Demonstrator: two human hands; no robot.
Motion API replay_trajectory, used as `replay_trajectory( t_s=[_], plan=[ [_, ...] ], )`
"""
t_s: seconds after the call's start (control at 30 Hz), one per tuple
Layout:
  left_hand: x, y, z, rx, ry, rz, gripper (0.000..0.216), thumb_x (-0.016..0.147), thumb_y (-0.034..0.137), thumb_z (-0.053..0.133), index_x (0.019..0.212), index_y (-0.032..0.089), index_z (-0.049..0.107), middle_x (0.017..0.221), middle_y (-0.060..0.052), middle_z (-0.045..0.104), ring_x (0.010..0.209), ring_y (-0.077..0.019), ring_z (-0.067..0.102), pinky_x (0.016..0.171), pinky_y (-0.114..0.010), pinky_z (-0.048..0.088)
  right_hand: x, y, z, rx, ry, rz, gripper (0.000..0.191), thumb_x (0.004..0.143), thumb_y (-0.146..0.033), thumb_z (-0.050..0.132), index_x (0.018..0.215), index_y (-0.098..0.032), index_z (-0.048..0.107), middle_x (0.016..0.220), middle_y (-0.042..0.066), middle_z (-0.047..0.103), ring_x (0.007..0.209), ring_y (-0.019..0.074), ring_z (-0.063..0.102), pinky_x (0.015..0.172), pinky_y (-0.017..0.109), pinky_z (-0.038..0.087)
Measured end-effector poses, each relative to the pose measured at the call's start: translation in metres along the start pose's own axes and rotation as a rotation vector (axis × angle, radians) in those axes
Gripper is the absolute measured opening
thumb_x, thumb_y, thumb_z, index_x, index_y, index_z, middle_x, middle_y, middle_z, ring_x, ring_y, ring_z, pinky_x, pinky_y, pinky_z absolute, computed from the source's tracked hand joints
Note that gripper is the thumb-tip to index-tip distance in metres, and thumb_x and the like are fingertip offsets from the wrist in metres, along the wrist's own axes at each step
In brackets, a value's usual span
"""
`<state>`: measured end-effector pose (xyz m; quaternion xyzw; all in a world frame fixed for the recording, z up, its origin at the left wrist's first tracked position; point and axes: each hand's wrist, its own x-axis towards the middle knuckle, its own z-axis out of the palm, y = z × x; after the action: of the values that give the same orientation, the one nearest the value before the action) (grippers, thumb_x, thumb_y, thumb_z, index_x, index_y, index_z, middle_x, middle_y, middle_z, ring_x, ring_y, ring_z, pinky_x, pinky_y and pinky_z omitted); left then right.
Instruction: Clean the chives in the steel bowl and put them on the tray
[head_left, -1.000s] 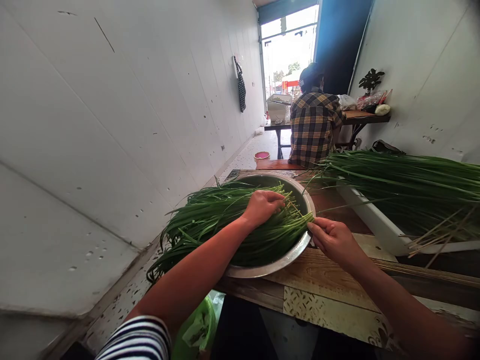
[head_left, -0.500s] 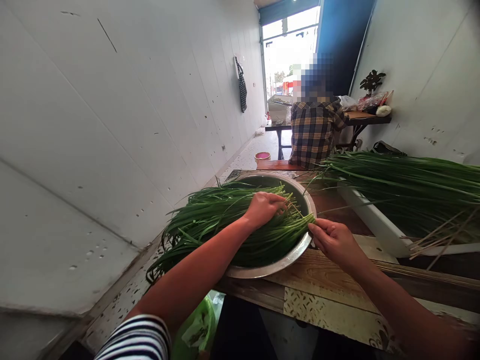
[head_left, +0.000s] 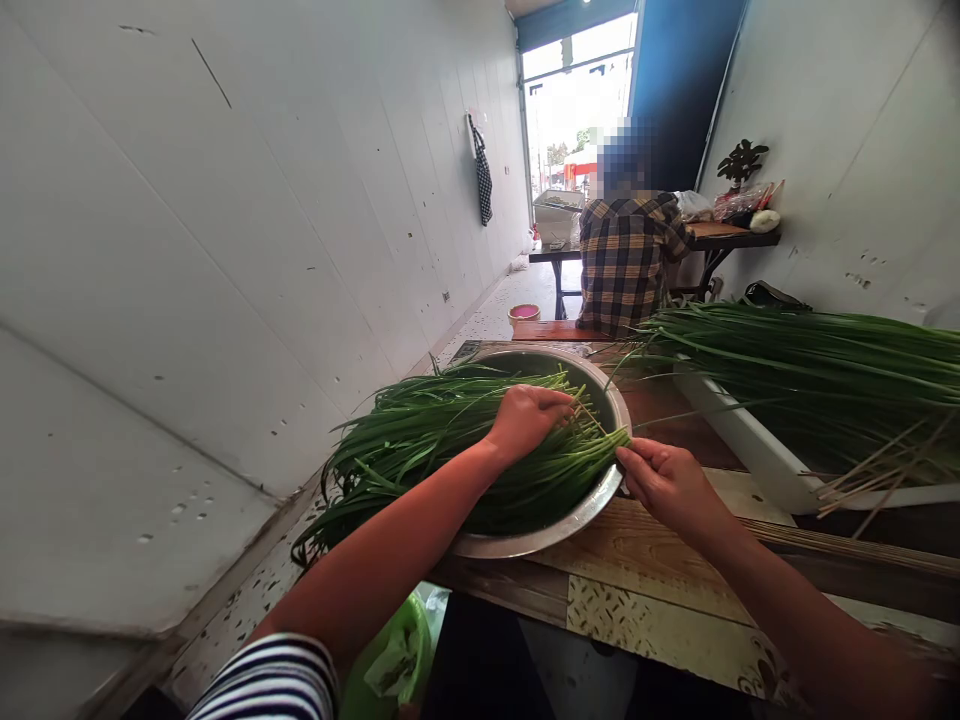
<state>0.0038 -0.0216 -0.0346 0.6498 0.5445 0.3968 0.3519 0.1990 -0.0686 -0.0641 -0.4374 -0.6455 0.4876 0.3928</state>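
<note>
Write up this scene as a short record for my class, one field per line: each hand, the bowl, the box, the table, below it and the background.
Left hand: fingertips together among the stalks; exact hold unclear
Right hand: pinching the stalk ends of some greens at the rim
Bowl: round, metal; long greens inside, leaves spilling over its left side
Box: white, right of the bowl, more greens lying across it
Table: wood-patterned top
Below: green bucket
Background: seated person, checked shirt, back turned
</note>
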Motion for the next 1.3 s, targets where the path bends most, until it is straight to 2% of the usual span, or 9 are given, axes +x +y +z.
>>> replay_trajectory(
  t_s=[0.23, 0.47, 0.5, 0.63, 0.67, 0.83, 1.0, 1.17, 1.3],
  plan=[
    [-0.003, -0.001, 0.002, 0.057, 0.005, 0.057, 0.021, 0.075, 0.021, 0.063, 0.091, 0.016, 0.075, 0.084, -0.004, 0.075, 0.074, -0.0155, 0.068, 0.073, -0.026, 0.054, 0.001, 0.005, 0.0, -0.009, 0.008, -0.023, 0.04, 0.083, -0.053, 0.05, 0.06, -0.02, 0.044, 0.048, -0.006, 0.033, 0.045, 0.0083, 0.027, 0.043, 0.024, 0.022],
    [-0.014, 0.02, -0.001, 0.291, -0.351, 0.278, 0.022, 0.078, 0.019, 0.058, 0.092, 0.022, 0.076, 0.091, -0.001, 0.075, 0.088, -0.0157, 0.066, 0.084, -0.024, 0.05, 0.0, 0.0, 0.001, 0.068, -0.008, 0.025, 0.035, 0.081, -0.053, 0.053, 0.069, -0.019, 0.05, 0.049, -0.007, 0.032, 0.045, 0.0087, 0.026, 0.042, 0.024, 0.021],
    [-0.013, 0.022, -0.005, 0.353, -0.312, 0.288, 0.024, 0.079, 0.019, 0.057, 0.093, 0.023, 0.075, 0.091, -0.001, 0.074, 0.089, -0.016, 0.066, 0.084, -0.024, 0.05, 0.001, 0.001, 0.001, 0.075, -0.013, 0.031, 0.035, 0.081, -0.053, 0.053, 0.07, -0.02, 0.05, 0.049, -0.007, 0.032, 0.045, 0.0087, 0.026, 0.042, 0.024, 0.021],
    [-0.001, 0.017, -0.022, 0.719, 0.08, 0.173, 0.028, 0.079, 0.016, 0.052, 0.095, 0.022, 0.075, 0.09, -0.006, 0.071, 0.087, -0.0183, 0.063, 0.084, -0.029, 0.047, 0.002, 0.007, 0.0, 0.078, -0.022, 0.029, 0.035, 0.082, -0.053, 0.052, 0.07, -0.02, 0.049, 0.053, -0.005, 0.035, 0.046, 0.0089, 0.028, 0.043, 0.024, 0.021],
    [0.001, 0.014, -0.024, 0.799, 0.109, 0.148, 0.027, 0.079, 0.016, 0.053, 0.093, 0.021, 0.075, 0.09, -0.007, 0.07, 0.086, -0.0188, 0.062, 0.084, -0.03, 0.046, 0.002, 0.007, 0.0, 0.08, -0.023, 0.027, 0.035, 0.082, -0.052, 0.052, 0.069, -0.02, 0.049, 0.054, -0.005, 0.036, 0.046, 0.0089, 0.028, 0.043, 0.024, 0.021],
    [0.003, 0.006, -0.024, 0.988, -0.021, 0.106, 0.022, 0.077, 0.017, 0.055, 0.087, 0.02, 0.076, 0.088, -0.009, 0.067, 0.089, -0.0218, 0.059, 0.083, -0.033, 0.042, 0.001, 0.005, 0.001, 0.08, -0.018, 0.016, 0.032, 0.082, -0.047, 0.054, 0.068, -0.019, 0.051, 0.053, -0.005, 0.035, 0.047, 0.0083, 0.027, 0.044, 0.024, 0.021],
    [0.0, 0.007, -0.025, 1.107, -0.025, 0.088, 0.025, 0.078, 0.013, 0.054, 0.09, 0.02, 0.074, 0.093, -0.012, 0.064, 0.099, -0.0272, 0.054, 0.086, -0.039, 0.037, 0.002, 0.008, 0.001, 0.106, -0.039, 0.024, 0.031, 0.083, -0.047, 0.053, 0.071, -0.018, 0.052, 0.055, -0.004, 0.039, 0.048, 0.0083, 0.03, 0.043, 0.023, 0.022],
    [-0.002, 0.01, -0.024, 1.217, -0.003, 0.205, 0.02, 0.079, 0.013, 0.054, 0.084, 0.016, 0.072, 0.093, -0.013, 0.062, 0.098, -0.0264, 0.051, 0.085, -0.039, 0.036, 0.003, 0.011, 0.0, 0.104, -0.041, 0.017, 0.031, 0.083, -0.047, 0.053, 0.075, -0.017, 0.055, 0.057, -0.003, 0.044, 0.048, 0.0083, 0.032, 0.043, 0.023, 0.025],
    [0.001, 0.011, -0.021, 1.261, -0.099, 0.255, 0.021, 0.079, 0.011, 0.052, 0.075, 0.016, 0.071, 0.093, -0.012, 0.061, 0.095, -0.0246, 0.051, 0.083, -0.039, 0.035, 0.003, 0.01, 0.0, 0.113, -0.04, 0.022, 0.031, 0.081, -0.047, 0.055, 0.074, -0.017, 0.055, 0.055, -0.004, 0.041, 0.047, 0.0077, 0.029, 0.043, 0.023, 0.022]
  ],
)
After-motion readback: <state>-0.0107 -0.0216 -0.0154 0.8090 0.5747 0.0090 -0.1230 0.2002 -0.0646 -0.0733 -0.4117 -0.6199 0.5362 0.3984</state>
